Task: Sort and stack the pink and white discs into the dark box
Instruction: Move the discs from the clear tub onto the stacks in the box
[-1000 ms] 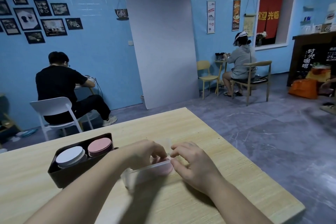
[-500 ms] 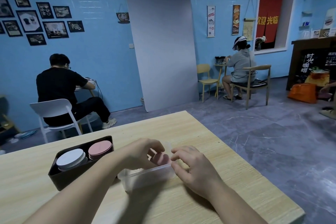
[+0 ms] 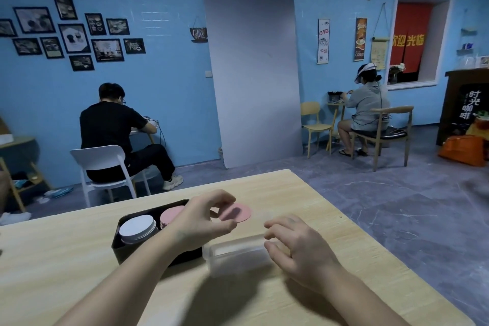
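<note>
A: Where was the loose one?

B: A single flat round pink disc (image 3: 238,213) lay on the pale wooden table (image 3: 277,185). It was just beyond the left hand (image 3: 203,222) and just right of the dark rectangular box (image 3: 121,249). Its left edge was hidden behind the fingers.

A: Did that hand have it?

B: Not that I could see. The fingers were loosely curled, thumb and forefinger apart, and the disc showed in the gap, flat on the wood. I could not tell whether a fingertip touched its edge.

A: And the other hand?

B: The right hand (image 3: 299,243) was half open, fingers spread and bent, gripping nothing. Its fingertips were at the right end of a clear plastic tub (image 3: 238,257) that lay crosswise in front of the person, long axis left to right. Whether they touched it was unclear too.

A: So which hand should take the disc?

B: The left, I'd judge, since it was much the nearer. Being round, the disc had no long axis to mind. The stack of pink discs (image 3: 170,216) sat in the box's right compartment, the one nearer the loose disc. The stack of white discs (image 3: 137,229) was in the left one. A short carry leftward would do.

A: Any catch?

B: A thin disc flat on wood probably needs an edge lifted first.
</note>
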### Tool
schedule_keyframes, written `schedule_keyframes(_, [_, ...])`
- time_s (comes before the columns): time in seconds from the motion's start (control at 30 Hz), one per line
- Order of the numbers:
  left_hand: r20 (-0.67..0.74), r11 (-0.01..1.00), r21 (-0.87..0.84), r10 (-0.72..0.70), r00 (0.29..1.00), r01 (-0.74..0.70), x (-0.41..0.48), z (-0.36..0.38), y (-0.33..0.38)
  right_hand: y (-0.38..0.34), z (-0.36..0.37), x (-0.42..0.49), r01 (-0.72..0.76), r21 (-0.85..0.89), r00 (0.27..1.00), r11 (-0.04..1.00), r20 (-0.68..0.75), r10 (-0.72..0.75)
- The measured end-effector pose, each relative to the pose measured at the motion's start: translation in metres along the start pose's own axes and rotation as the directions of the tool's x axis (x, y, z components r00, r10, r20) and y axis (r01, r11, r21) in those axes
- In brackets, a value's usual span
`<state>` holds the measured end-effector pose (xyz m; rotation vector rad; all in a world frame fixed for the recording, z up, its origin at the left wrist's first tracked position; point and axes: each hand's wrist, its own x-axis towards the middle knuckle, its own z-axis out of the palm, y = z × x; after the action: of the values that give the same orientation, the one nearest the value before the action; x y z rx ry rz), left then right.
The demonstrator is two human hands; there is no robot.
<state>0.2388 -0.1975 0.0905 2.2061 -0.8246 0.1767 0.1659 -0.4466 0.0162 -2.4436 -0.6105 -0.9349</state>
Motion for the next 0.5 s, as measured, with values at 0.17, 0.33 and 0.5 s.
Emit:
schedule_keyframes(0.17, [-0.129,0.992,0.123,-0.005,0.992,0.021,-0.017,-0.027,-0.018,-0.021,0.008,0.018,0.053,-0.060,0.999,0.997,0.014,-0.052])
schedule_keyframes(0.33, [-0.191,0.969,0.246,0.007,0.982,0.041,-0.033,-0.049,-0.047,-0.043,0.025,0.035,0.088,-0.097,0.996,0.991,0.031,-0.086])
schedule_keyframes(0.5, [-0.210,0.941,0.325,-0.029,0.977,0.098,-0.044,-0.060,-0.068,-0.054,0.040,0.038,0.077,-0.143,0.996,0.987,0.060,-0.069])
